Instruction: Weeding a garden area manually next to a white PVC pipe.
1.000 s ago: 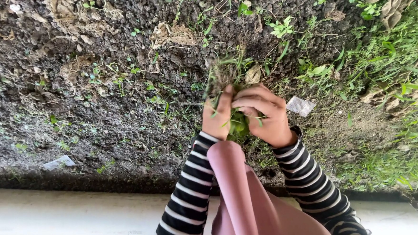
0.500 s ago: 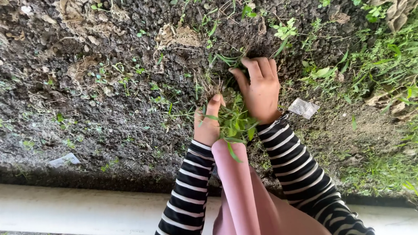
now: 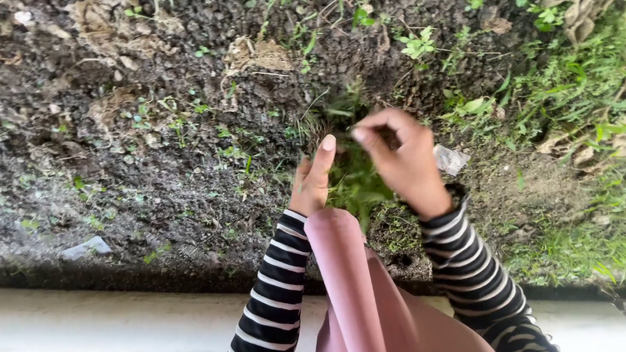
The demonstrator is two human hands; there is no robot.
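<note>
Head view, looking down at a dark soil bed. Both hands meet over a bunch of pulled green weeds. Left hand sits at the left side of the bunch, fingers extended and together, palm turned toward the greenery; the bunch rests against it, though a full grip is not visible. Right hand is curled, thumb and fingers pinched on weed stems at the top of the bunch; motion blur, so the exact grip is unclear. The bunch hangs just above the soil, directly in front of a pink-clad knee. Striped black-and-white sleeves on both arms. Small crumpled wrapper on the ground just right of the right hand. Flat pale scrap on the soil well to the left. White pipe runs along the near edge of the bed. Denser grass at right.
</note>
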